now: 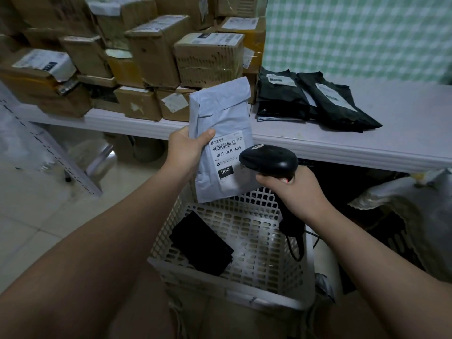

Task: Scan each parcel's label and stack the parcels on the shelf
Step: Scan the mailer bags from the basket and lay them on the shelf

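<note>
- grey poly mailer (pixel 221 140), held upright over the white basket (pixel 234 287) in front of the shelf (pixel 367 133); label (pixel 227 155) faces up toward the camera.
- left hand (pixel 186 150) grips the mailer's left edge, thumb pressed on the front near the label corner, other fingers hidden behind it.
- right hand (pixel 296 192) is wrapped tight round the handle of the black scanner (pixel 269 159), fingers curled shut on it; scanner head sits over the label's right side, very close or touching, can't tell which.
- risk: scanner head is right over part of the label and below the barcode, so the read could miss or pick up the wrong code.
- risk: one-edge hold on a soft bag, it could sag or slip down into the basket.
- risk: scanner cable (pixel 297 243) hangs into the basket and could snag on the rim when the parcel goes up.
- risk: thumb sits just beside the barcode and may cover it if it creeps.
- counts: 1 grey mailer in hand, 1 scanner, 1 basket, 1 black parcel (pixel 201 243) left in the basket.
- black bags (pixel 315 99) on the shelf: at least 2 with labels showing, maybe more beneath.
- cardboard boxes (pixel 210 57) stacked on the shelf's left: about a dozen visible, exact count unclear.
</note>
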`<action>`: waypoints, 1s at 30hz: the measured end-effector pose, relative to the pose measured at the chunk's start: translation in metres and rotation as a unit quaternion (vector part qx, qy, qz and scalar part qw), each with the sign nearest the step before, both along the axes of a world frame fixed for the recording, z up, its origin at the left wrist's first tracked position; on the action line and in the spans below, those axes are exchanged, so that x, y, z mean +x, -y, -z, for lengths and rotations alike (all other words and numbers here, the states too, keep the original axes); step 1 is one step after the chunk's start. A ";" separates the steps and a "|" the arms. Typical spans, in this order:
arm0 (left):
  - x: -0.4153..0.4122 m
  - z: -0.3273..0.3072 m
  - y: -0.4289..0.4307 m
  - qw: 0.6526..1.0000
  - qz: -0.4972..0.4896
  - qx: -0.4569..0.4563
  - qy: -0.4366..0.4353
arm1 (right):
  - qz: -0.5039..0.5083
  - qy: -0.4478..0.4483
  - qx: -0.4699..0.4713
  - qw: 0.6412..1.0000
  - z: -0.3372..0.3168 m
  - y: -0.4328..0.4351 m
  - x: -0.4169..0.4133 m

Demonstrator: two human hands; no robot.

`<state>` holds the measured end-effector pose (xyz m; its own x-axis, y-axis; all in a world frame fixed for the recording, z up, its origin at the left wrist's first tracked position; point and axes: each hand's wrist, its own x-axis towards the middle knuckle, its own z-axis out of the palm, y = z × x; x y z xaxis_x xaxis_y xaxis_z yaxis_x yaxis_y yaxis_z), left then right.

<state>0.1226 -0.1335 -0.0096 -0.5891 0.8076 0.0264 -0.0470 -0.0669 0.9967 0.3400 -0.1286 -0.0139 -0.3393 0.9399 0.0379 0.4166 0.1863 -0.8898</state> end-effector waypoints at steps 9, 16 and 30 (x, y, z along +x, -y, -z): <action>0.002 0.001 -0.004 1.000 -0.004 -0.021 -0.022 | -0.005 -0.010 0.007 1.000 -0.003 0.002 0.002; 0.003 0.002 -0.003 0.999 -0.008 -0.030 -0.037 | 0.001 -0.016 0.002 1.000 -0.002 0.001 0.002; 0.000 0.005 -0.004 0.993 -0.032 -0.053 -0.100 | -0.010 -0.002 -0.003 1.000 0.002 -0.001 0.003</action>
<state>0.1228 -0.1299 -0.0145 -0.6305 0.7734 0.0660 0.1541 0.0414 0.9872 0.3432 -0.1277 -0.0163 -0.3571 0.9334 0.0341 0.4085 0.1890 -0.8930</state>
